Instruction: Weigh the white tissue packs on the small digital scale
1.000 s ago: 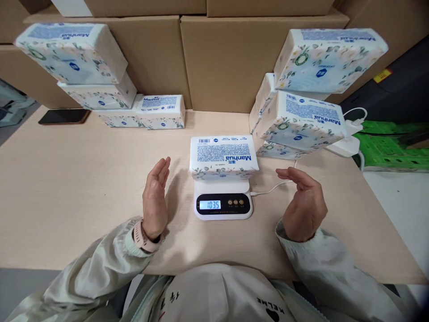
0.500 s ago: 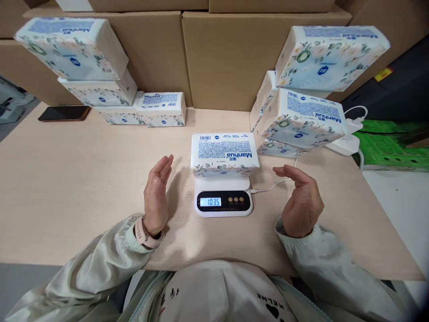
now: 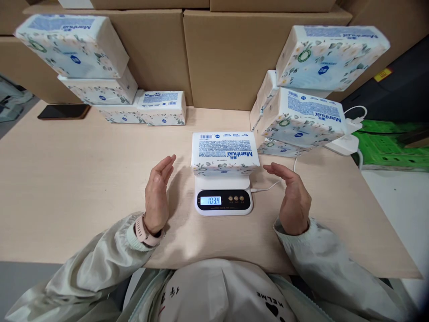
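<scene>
A white and blue tissue pack [image 3: 225, 153] lies on a small white scale [image 3: 223, 197] whose lit display reads 103.4. My left hand [image 3: 157, 195] stands on its edge left of the scale, fingers stretched and empty, a watch on the wrist. To the right of the scale my right hand [image 3: 292, 198] hovers open, palm down, fingertips close to the pack's right end without touching it.
Stacks of the same tissue packs stand at the back left [image 3: 97, 67] and back right [image 3: 308, 94]. Cardboard boxes [image 3: 221, 53] line the rear of the wooden table [image 3: 67, 179]. A black phone [image 3: 63, 111] lies far left, a white charger [image 3: 345, 144] and a green crate [image 3: 392, 150] at the right.
My right hand has moved left toward the pack on the scale. My left hand edged slightly closer too. The display went from 103.5 to 103.4.
</scene>
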Tool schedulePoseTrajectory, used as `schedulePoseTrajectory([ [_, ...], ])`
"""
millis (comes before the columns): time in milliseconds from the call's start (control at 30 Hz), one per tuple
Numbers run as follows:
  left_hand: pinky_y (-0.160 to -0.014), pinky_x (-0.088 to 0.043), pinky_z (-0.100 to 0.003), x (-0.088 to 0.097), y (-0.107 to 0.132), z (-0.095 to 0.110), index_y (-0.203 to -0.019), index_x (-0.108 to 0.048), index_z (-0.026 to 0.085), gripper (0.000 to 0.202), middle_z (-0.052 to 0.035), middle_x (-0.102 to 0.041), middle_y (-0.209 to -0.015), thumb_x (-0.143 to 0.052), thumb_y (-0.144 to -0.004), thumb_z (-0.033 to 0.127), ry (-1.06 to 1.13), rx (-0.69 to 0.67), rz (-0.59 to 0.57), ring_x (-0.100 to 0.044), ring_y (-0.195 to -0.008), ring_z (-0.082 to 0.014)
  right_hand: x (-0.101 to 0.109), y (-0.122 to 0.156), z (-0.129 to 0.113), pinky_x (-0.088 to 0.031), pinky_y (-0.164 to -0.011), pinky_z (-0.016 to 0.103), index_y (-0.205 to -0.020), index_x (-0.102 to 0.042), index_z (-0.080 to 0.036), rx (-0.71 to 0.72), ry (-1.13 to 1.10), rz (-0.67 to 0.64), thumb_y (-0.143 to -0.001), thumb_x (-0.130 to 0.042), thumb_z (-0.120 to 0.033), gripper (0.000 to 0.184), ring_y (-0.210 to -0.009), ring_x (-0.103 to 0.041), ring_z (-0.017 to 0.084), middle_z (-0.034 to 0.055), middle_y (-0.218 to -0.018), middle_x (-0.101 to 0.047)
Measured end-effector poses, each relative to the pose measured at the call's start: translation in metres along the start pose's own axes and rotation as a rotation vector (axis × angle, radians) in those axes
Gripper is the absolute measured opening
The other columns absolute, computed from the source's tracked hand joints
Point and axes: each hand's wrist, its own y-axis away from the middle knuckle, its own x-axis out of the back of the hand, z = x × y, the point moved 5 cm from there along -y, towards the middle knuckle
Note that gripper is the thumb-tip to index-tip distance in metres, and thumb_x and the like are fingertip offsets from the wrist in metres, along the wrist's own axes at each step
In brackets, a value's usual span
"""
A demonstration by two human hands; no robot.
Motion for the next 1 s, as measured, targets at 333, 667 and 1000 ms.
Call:
schedulePoseTrajectory([
  [333, -0.133, -0.037, -0.056, 0.001, 0.0, 0.001, -0.14, -0.067, 0.027, 0.051, -0.0103, -0.062, -0.156, -0.049, -0.108, 0.063, -0.003, -0.057, -0.045, -0.053, -0.153, -0.0292, -0.007, -0.002, 0.001, -0.053, -0.115, 0.055, -0.135, -0.074, -0.025, -0.037, -0.046, -0.042, -0.11, -0.042, -0.053, 0.049, -0.127, -0.071, 0.029, 0.0101, -0.132, -0.078],
  [667, -0.13, -0.04, -0.06, 0.001, -0.005, 0.002, -0.136, -0.068, 0.023, 0.056, -0.0133, -0.064, -0.151, -0.05, -0.106, 0.067, -0.017, -0.085, -0.006, -0.056, -0.15, -0.0325, -0.009, -0.003, 0.003, -0.043, -0.127, 0.058, -0.149, -0.065, -0.028, -0.048, -0.043, -0.11, -0.11, -0.04, -0.058, 0.054, -0.143, -0.062, 0.029, 0.0081, -0.148, -0.07],
  [1000, -0.144, -0.009, -0.057, -0.022, -0.008, 0.008, -0.153, -0.065, 0.03, 0.065, -0.0041, -0.047, -0.17, -0.05, -0.104, 0.072, -0.109, 0.012, -0.377, -0.021, -0.17, -0.0307, -0.044, -0.007, 0.003, -0.015, -0.14, 0.065, -0.173, -0.023, -0.04, -0.06, 0.017, -0.452, -0.105, -0.047, -0.067, 0.077, -0.17, -0.022, 0.032, 0.0025, -0.181, -0.029],
])
